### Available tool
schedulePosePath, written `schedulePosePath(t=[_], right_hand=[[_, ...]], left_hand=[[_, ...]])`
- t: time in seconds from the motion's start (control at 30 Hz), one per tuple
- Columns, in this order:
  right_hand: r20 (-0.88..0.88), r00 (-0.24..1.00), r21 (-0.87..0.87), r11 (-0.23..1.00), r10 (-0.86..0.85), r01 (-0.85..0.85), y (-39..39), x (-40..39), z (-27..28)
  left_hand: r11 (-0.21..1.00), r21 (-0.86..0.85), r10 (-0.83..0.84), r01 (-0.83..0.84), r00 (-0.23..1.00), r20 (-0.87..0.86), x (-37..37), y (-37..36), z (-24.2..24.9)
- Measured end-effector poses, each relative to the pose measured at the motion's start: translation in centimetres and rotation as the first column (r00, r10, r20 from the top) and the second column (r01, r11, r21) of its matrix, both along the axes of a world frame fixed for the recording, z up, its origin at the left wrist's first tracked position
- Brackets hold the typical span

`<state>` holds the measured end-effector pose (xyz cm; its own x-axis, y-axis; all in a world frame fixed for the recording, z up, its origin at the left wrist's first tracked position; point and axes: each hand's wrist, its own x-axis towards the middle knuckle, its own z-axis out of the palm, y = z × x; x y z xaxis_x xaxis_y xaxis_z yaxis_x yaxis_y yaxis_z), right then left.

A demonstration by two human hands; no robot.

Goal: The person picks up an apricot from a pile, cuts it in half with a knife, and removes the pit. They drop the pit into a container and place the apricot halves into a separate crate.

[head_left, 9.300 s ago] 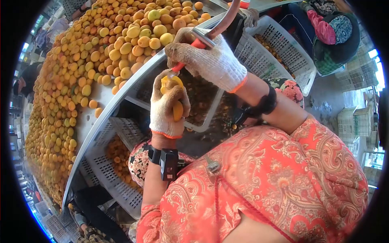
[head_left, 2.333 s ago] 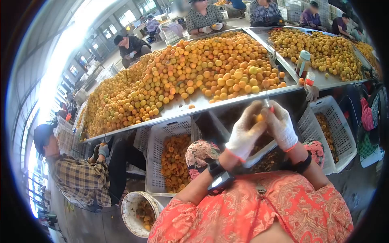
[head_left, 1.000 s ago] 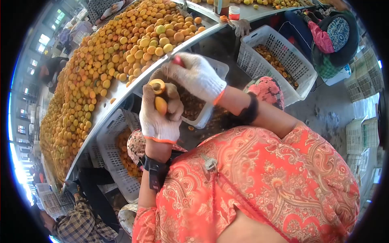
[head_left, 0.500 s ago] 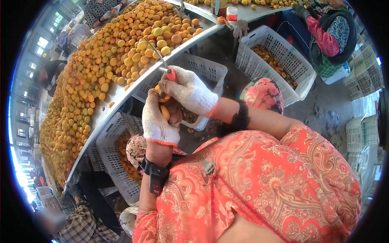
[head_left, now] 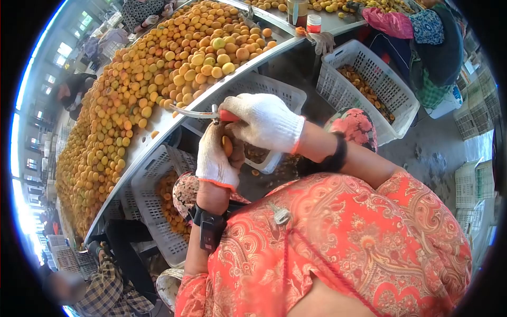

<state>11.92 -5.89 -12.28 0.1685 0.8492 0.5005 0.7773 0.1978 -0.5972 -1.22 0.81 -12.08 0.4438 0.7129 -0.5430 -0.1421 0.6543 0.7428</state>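
Note:
My right hand [head_left: 266, 121], in a white glove, is closed round the red handle [head_left: 228, 115] of a curved metal knife. The blade [head_left: 193, 112] points left, over the table's edge. Just below it my left hand [head_left: 215, 156], gloved too, is closed on an orange apricot piece [head_left: 227, 146], partly hidden by the fingers. Both hands meet near the knife's handle. Beyond them a large heap of apricots [head_left: 153, 76] covers the metal table [head_left: 158, 120].
White crates with apricot pieces stand at the left [head_left: 150, 198], under my hands [head_left: 296, 98] and at the right [head_left: 404, 105]. A red-lidded jar [head_left: 313, 23] and a glove [head_left: 322, 41] lie at the table's edge. Co-workers sit at the upper right [head_left: 435, 47] and lower left [head_left: 108, 285].
The knife's blade has swung from pointing up and left to lying nearly level. My right hand has turned with it, and less of the orange fruit shows between my hands.

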Motion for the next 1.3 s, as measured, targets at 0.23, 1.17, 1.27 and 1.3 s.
schedulePosePath(t=[0.23, 1.17, 1.27, 1.3], right_hand=[[-0.439, 0.894, 0.119, 0.992, 0.09, -0.041, -0.3, -0.1, 0.1], [-0.864, 0.186, 0.469, 0.883, 0.467, -0.039, 0.3, -0.2, 4.4], [-0.868, 0.165, 0.464, 0.883, 0.468, -0.061, 0.3, -0.4, 4.2], [-0.88, 0.118, 0.456, 0.888, 0.46, -0.062, 0.4, -0.4, 4.2]], left_hand=[[0.9, 0.272, -0.425, 0.341, 0.827, 0.369, -2.4, 1.1, -1.4], [0.902, 0.237, -0.414, 0.36, 0.878, 0.242, -0.3, -1.7, 1.6], [0.916, 0.197, -0.394, 0.35, 0.875, 0.28, -0.1, -2.0, 1.5], [0.923, 0.181, -0.38, 0.339, 0.873, 0.305, 0.0, -2.2, 1.5]])
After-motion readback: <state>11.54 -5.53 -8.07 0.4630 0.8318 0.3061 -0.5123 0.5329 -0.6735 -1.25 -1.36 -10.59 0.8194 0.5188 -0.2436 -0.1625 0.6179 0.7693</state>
